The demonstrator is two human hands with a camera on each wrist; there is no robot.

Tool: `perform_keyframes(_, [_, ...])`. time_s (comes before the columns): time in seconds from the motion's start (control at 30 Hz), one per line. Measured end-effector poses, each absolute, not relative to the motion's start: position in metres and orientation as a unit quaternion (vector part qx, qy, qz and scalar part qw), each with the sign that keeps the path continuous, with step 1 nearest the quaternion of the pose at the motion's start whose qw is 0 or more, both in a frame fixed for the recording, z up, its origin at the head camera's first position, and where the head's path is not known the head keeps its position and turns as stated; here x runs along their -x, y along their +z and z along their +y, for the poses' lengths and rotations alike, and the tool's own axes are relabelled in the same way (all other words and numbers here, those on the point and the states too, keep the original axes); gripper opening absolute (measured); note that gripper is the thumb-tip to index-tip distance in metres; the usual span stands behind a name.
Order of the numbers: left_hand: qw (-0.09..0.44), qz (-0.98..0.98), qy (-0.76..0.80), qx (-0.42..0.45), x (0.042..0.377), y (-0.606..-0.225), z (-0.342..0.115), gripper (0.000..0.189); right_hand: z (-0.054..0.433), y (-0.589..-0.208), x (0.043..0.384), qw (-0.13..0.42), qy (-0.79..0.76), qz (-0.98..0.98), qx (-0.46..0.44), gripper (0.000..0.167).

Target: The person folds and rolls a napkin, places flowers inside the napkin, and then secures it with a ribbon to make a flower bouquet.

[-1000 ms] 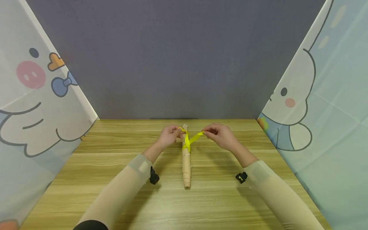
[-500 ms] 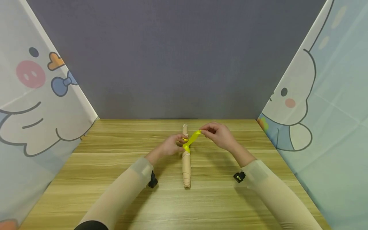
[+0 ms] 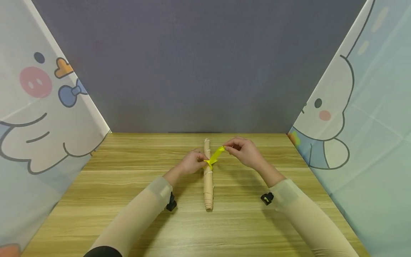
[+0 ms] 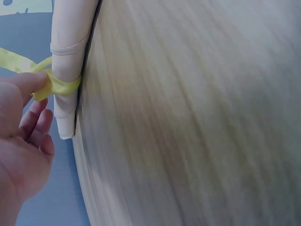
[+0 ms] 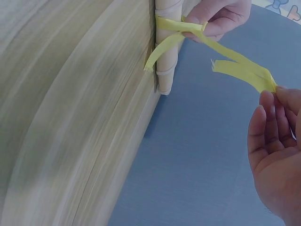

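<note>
A long beige roll (image 3: 208,189) lies on the table, pointing away from me. A yellow ribbon (image 3: 217,154) wraps around its far half and crosses over itself on top. At that crossing my left hand (image 3: 191,162) pinches the ribbon between thumb and finger, close against the roll. To the right, my right hand (image 3: 245,152) pinches the ribbon near one end and holds that length raised. In the right wrist view, a short frayed tail hangs past the pinching fingers, and the ribbon's other end (image 5: 157,55) lies loose across the roll.
The wood-grain table (image 3: 250,221) runs back to a plain grey panel (image 3: 199,71). Cartoon-printed sheets (image 3: 379,117) stand along both sides. A small black device (image 3: 267,198) sits at each wrist.
My left hand has let go of its raised ribbon end, moved down and nearer me, and now pinches the crossing. The right hand keeps its ribbon end, almost still.
</note>
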State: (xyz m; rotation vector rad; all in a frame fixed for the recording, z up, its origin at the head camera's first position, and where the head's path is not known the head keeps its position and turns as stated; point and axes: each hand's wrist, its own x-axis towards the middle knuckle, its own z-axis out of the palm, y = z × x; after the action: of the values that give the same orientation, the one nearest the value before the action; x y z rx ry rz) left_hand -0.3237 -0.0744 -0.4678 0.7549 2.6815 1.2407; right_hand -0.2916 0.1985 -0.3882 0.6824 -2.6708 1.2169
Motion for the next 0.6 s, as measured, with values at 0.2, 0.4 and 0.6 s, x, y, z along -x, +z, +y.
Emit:
perform_keyframes(0.2, [0.068,0.86,0.436,-0.257,0.3249,-0.4693,-0.0766,0.015,0.1983,-0.392,0.2928,0.064,0.399,-0.887,-0.224,0.016])
perform_keyframes(0.4, [0.093,0.855,0.449,-0.243,0.3259,-0.4695,-0.0779,0.017,0.1975,-0.395,0.2938,0.06,0.401,-0.887,-0.221,0.016])
perform_keyframes(0.6, [0.112,0.852,0.45,-0.245,0.3278,-0.4706,-0.0776,0.02,0.1971,-0.3963,0.2939,0.06,0.399,-0.888,-0.222,0.015])
